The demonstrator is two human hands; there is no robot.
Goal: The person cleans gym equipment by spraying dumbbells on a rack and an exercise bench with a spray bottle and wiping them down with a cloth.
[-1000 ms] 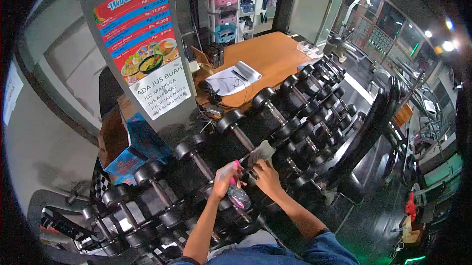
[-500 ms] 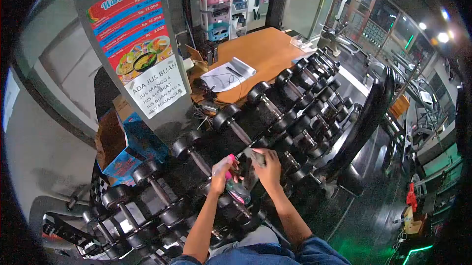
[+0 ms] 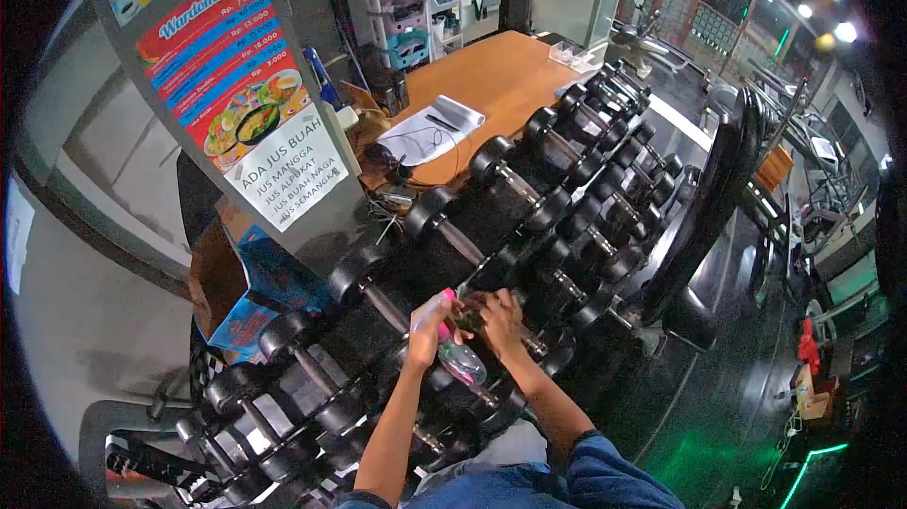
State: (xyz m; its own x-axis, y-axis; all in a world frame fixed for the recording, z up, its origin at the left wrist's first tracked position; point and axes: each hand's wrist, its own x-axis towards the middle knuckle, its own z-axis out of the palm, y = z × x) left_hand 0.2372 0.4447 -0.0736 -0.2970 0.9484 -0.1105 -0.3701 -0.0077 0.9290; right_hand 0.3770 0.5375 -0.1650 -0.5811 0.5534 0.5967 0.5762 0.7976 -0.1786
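My left hand [image 3: 430, 329] is wrapped round the pink neck of a clear spray bottle [image 3: 461, 363], which tilts down to the right over the dumbbells. Close beside it on the right, my right hand [image 3: 499, 320] has its fingers curled round a greyish cloth, mostly hidden by the fingers. Under both hands lie black dumbbells with metal handles; one dumbbell [image 3: 457, 241] rests just beyond them on the rack, and another [image 3: 385, 306] lies left of the bottle.
A wooden desk [image 3: 501, 74] with papers [image 3: 430, 134] and a cable stands behind the rack. A menu board [image 3: 222, 65] and a blue cardboard box [image 3: 248, 296] are at the left. A black padded bench [image 3: 704, 216] stands at the right.
The cloth, spread out at first, is now bunched in my right hand, which has come nearer the bottle. My left hand keeps its hold. The view has shifted somewhat.
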